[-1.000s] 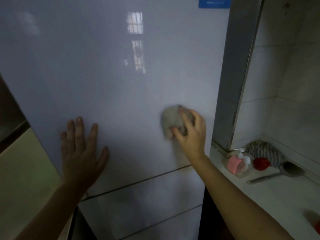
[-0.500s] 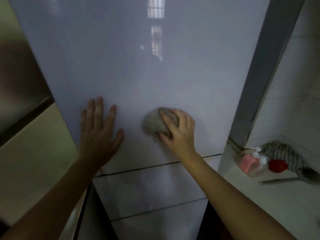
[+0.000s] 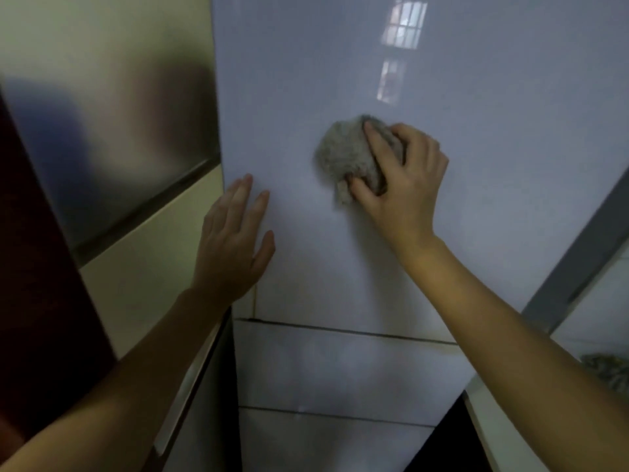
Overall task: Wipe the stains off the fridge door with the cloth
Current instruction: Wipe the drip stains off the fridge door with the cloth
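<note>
The glossy pale lilac fridge door point(image 3: 476, 165) fills the middle of the view, with a window reflected near its top. My right hand point(image 3: 405, 178) presses a crumpled grey-beige cloth point(image 3: 343, 155) flat against the door's middle, fingers spread over the cloth's right half. Lower left, at the door's left edge, my left hand point(image 3: 235, 243) lies flat on the door with its fingers apart and nothing in it. No stain shows clearly on the surface.
Below the door, two drawer fronts point(image 3: 340, 373) are separated by dark seams. A cream and brushed-metal wall panel point(image 3: 112, 107) stands at the left. A grey fridge side point(image 3: 578, 253) and a white counter with a patterned rag point(image 3: 609, 369) lie at the right.
My right hand has slid the cloth leftward across the door, from near its right edge to its middle. The view has swung left, so the counter items have left the frame.
</note>
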`<state>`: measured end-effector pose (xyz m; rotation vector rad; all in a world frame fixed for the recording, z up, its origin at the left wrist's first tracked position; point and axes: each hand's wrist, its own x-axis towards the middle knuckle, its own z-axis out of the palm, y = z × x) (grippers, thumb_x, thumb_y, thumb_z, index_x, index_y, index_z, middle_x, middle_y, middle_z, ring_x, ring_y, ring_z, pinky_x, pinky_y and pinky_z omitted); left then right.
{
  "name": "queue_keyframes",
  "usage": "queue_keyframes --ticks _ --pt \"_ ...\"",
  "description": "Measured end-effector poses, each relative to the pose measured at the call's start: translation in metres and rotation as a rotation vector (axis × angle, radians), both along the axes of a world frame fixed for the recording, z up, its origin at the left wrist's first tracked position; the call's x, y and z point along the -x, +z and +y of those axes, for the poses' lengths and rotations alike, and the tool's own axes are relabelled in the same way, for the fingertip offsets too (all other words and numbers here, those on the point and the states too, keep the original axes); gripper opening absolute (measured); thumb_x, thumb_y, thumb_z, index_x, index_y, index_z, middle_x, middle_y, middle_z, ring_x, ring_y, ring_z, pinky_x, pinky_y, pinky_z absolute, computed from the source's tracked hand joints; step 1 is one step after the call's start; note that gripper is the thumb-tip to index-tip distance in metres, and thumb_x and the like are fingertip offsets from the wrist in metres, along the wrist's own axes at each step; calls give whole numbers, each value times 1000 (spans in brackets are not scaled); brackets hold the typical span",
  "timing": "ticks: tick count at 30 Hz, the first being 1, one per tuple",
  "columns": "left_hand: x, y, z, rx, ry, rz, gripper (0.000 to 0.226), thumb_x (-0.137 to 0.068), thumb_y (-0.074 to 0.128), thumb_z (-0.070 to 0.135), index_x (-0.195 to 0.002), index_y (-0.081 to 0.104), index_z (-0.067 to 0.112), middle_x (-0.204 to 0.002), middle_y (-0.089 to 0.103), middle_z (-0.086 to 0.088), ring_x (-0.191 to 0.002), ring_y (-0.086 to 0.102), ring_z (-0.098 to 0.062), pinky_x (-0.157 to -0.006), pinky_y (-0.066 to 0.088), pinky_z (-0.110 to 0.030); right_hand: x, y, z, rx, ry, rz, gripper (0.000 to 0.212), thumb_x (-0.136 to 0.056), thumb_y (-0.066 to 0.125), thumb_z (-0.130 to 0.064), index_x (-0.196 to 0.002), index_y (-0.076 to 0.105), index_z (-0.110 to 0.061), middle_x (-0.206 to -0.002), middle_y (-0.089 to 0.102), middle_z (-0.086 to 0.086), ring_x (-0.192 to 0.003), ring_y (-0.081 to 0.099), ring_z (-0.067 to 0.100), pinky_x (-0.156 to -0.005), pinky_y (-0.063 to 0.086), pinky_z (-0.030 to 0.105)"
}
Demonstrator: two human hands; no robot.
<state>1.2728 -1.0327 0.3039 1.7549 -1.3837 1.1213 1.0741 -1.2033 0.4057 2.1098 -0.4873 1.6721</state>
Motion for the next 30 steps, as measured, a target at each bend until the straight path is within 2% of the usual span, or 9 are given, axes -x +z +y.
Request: queue_keyframes --ticks 3,6,9,11,14,18,23,30 --pt "-4 -5 6 -43 -8 -9 57 -102 43 38 -148 47 4 -159 35 -25 -148 35 -39 -117 34 -49 -17 -57 17 70 21 256 63 -80 75 -46 -138 63 -23 -125 64 16 -113 52 33 -92 37 43" --pt "-6 -7 10 -124 20 -22 62 -100 46 39 -152 42 7 -162 29 -24 -151 30 -39 -119 33 -52 -13 -124 27 155 34 519 57 -76 79 -42 -130 69 -24 -119 69 11 -107 61 32 -89 39 41" --pt "-8 -8 11 -153 47 -24 64 -98 47 39 -155 37 9 -165 25 -22 -153 25 -37 -120 31 -52 3 -140 21 162 55 609 54 -76 80 -38 -127 71 -22 -118 70 8 -102 67 31 -89 41 40" --pt "-7 -9 9 -152 52 -23 65 -99 47 40 -155 36 9 -165 24 -22 -154 24 -36 -121 30 -52 10 -123 14 157 69 574 53 -79 78 -40 -128 70 -21 -118 70 10 -104 66 32 -87 41 40" --pt "-4 -12 6 -144 45 2 66 -100 45 42 -156 34 9 -166 21 -21 -156 19 -35 -122 28 -51 14 -78 7 119 70 414 56 -81 74 -43 -131 68 -18 -120 67 13 -108 58 33 -88 39 41" --pt "1 -16 -1 -81 4 44 63 -101 45 40 -154 36 7 -166 22 -21 -156 19 -35 -124 26 -49 8 -39 9 62 54 304 60 -79 75 -44 -132 67 -18 -121 65 13 -109 59 35 -88 38 41" --pt "2 -21 -8 -36 -14 61 63 -100 47 38 -153 38 4 -165 23 -22 -155 20 -37 -125 25 -49 10 -48 11 57 50 308 58 -83 76 -43 -134 66 -16 -124 65 15 -111 61 38 -92 38 43" --pt "2 -31 -19 26 -11 71 65 -100 49 36 -153 37 3 -164 23 -23 -155 19 -37 -125 26 -51 6 -67 7 20 72 277 57 -84 75 -42 -134 66 -17 -125 64 13 -114 58 33 -93 38 44"
